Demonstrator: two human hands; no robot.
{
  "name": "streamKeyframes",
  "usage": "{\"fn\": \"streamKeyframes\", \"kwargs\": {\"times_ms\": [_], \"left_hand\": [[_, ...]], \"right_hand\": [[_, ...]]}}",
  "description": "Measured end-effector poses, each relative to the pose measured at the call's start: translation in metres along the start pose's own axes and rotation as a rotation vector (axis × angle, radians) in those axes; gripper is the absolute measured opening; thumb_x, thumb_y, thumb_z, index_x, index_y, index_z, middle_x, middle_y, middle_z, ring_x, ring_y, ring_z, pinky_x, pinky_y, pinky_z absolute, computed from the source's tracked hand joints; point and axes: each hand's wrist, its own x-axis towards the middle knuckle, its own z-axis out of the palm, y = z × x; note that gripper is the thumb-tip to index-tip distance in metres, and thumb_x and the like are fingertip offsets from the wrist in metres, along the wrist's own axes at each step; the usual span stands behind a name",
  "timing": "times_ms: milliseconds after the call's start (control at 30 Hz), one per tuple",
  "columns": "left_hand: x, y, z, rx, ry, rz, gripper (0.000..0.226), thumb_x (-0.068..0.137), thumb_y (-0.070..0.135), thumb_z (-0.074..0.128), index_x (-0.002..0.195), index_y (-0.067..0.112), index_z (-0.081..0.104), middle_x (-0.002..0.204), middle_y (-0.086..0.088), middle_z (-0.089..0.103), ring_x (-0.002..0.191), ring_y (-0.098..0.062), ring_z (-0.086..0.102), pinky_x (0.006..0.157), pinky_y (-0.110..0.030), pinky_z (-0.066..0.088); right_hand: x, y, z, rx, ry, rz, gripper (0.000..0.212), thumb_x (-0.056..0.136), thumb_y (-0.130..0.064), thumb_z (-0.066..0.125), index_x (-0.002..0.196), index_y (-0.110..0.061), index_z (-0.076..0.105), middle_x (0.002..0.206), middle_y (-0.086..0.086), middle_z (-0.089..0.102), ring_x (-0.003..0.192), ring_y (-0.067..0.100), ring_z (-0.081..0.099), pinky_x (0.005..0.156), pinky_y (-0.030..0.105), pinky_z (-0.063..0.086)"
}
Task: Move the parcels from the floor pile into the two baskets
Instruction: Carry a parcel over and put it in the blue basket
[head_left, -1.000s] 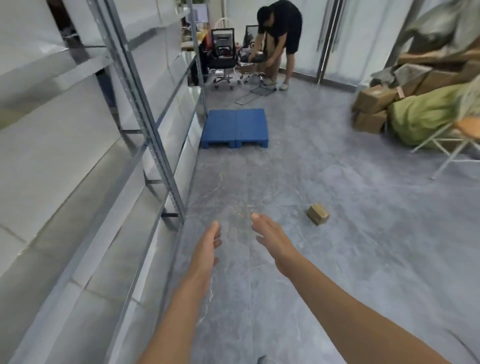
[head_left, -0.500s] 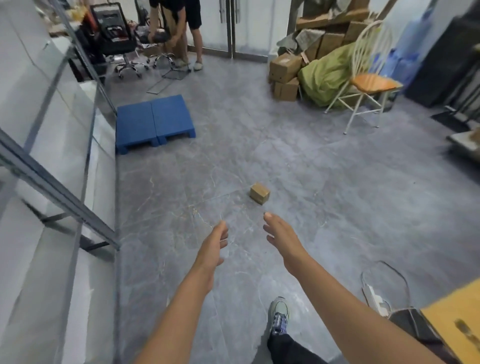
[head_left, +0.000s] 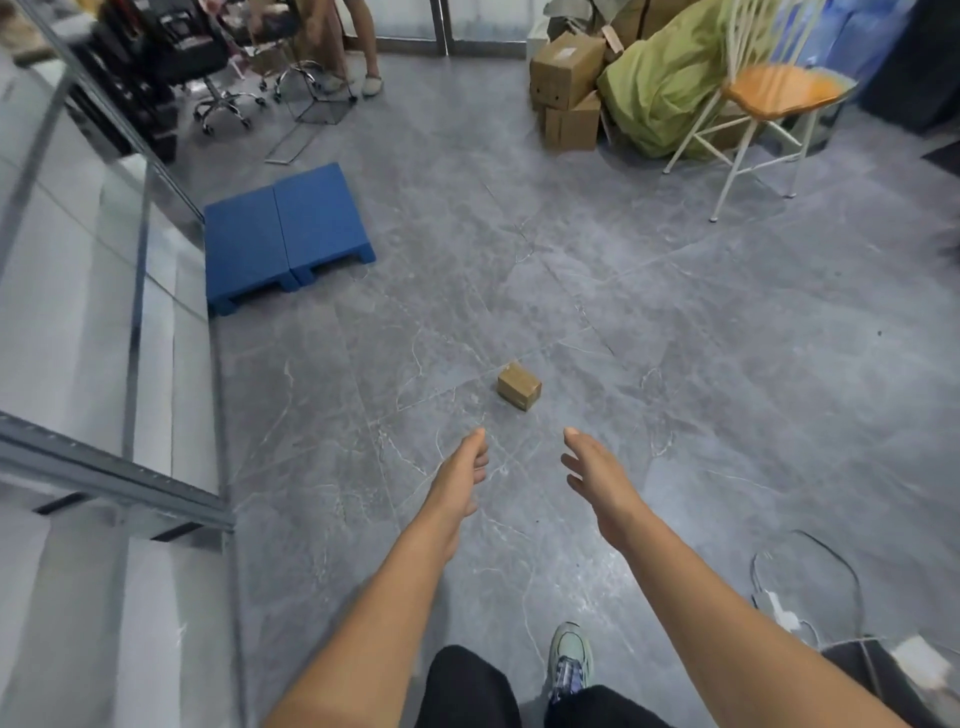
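Observation:
One small brown cardboard parcel (head_left: 519, 386) lies alone on the grey tiled floor, just ahead of both hands. My left hand (head_left: 461, 475) reaches forward below and left of it, fingers loosely curled, holding nothing. My right hand (head_left: 597, 473) is stretched out below and right of the parcel, fingers relaxed and empty. Neither hand touches the parcel. No basket is in view.
Metal shelving (head_left: 130, 467) runs along the left. A blue plastic pallet (head_left: 283, 236) lies ahead left. Cardboard boxes (head_left: 566, 73), a green sack (head_left: 660, 88) and an orange-seated chair (head_left: 779, 93) stand at the back right. A person's legs (head_left: 358, 47) and office chairs (head_left: 218, 67) are at the far back. A cable (head_left: 831, 566) lies at right.
The view has swung right and down, away from the shelving. The parcel now lies closer, centred just ahead of my hands. Both hands stay extended and empty.

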Motion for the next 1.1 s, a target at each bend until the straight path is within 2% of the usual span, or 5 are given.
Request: {"fn": "streamKeyframes", "kwargs": {"times_ms": [300,500,667,867,1100], "left_hand": [[0.122,0.055,-0.004,0.055,-0.061,-0.076,0.062,0.107,0.058,0.038,0.152,0.018,0.050,0.154,-0.004,0.051,0.140,-0.019,0.050,0.118,-0.051,0.036],[0.231,0.095,-0.024,0.064,-0.131,-0.149,0.064,0.106,0.058,0.038,0.153,0.017,0.048,0.156,-0.005,0.049,0.142,-0.020,0.047,0.118,-0.051,0.033],[0.317,0.126,-0.035,0.130,-0.179,-0.196,0.061,0.106,0.058,0.038,0.152,0.019,0.050,0.155,-0.004,0.051,0.141,-0.020,0.048,0.111,-0.046,0.034],[0.403,0.148,-0.030,0.188,-0.182,-0.255,0.060,0.105,0.060,0.040,0.149,0.022,0.053,0.151,-0.001,0.054,0.137,-0.018,0.050,0.117,-0.051,0.036],[0.519,0.145,-0.005,0.282,-0.166,-0.315,0.059,0.107,0.057,0.037,0.149,0.019,0.053,0.149,-0.002,0.056,0.135,-0.017,0.052,0.114,-0.047,0.037]], "right_hand": [[0.108,-0.038,0.008,0.055,0.074,0.075,0.059,0.109,-0.045,0.047,0.159,-0.016,0.036,0.161,0.001,0.042,0.145,0.022,0.044,0.123,0.045,0.034],[0.200,-0.069,0.037,0.036,0.139,0.128,0.054,0.109,-0.045,0.047,0.156,-0.019,0.042,0.158,0.000,0.045,0.145,0.021,0.045,0.123,0.043,0.035],[0.270,-0.090,0.052,0.044,0.184,0.187,0.056,0.107,-0.049,0.048,0.156,-0.021,0.043,0.158,-0.003,0.045,0.143,0.019,0.046,0.123,0.046,0.034],[0.358,-0.087,0.053,0.080,0.233,0.274,0.055,0.106,-0.050,0.049,0.154,-0.023,0.046,0.158,-0.002,0.046,0.144,0.021,0.046,0.123,0.049,0.034],[0.483,-0.049,0.032,0.128,0.229,0.395,0.059,0.105,-0.050,0.050,0.156,-0.020,0.044,0.161,-0.003,0.044,0.147,0.020,0.042,0.124,0.048,0.031]]}}
